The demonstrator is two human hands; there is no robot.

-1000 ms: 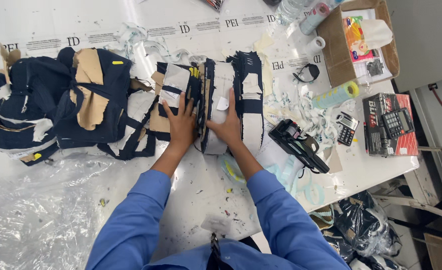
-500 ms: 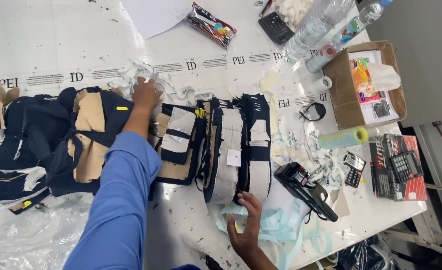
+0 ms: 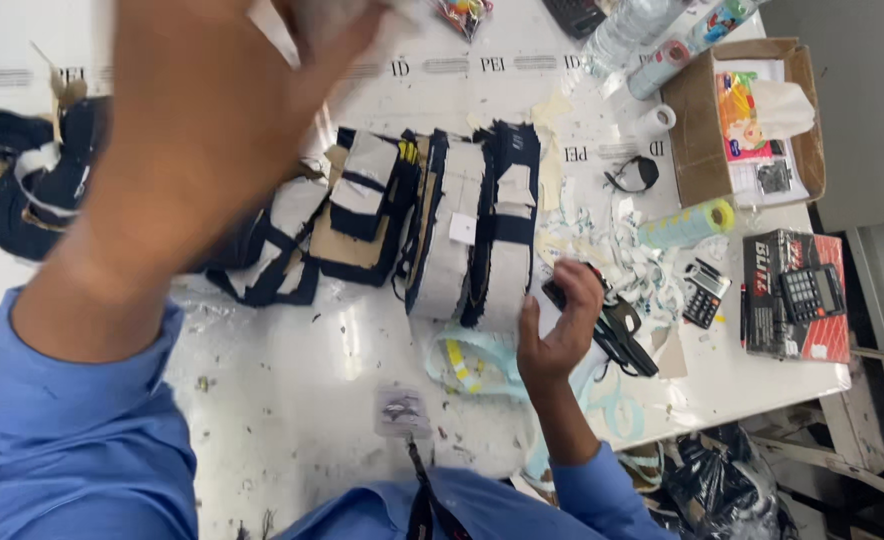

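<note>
My left forearm is raised close to the camera and blurred. My left hand [image 3: 312,30] is at the top edge with something pale and blurred at its fingers. My right hand [image 3: 560,325] rests on the white table [image 3: 312,400], fingers curled over the left end of a black tagging gun [image 3: 624,342]. Just left of it stand upright bundles of navy and white fabric pieces [image 3: 462,225]. Pale green strips [image 3: 472,362] lie under my right wrist.
More navy fabric [image 3: 22,190] lies at the far left. At the right are a cardboard box [image 3: 692,150], a yellow-green roll [image 3: 687,225], a small calculator [image 3: 704,292], a black and red box [image 3: 792,295], a tape roll [image 3: 655,120] and bottles [image 3: 622,35].
My left hand has lifted from the far side of the fabric up toward the camera. My right hand has moved from the table's near edge onto the black tagging gun.
</note>
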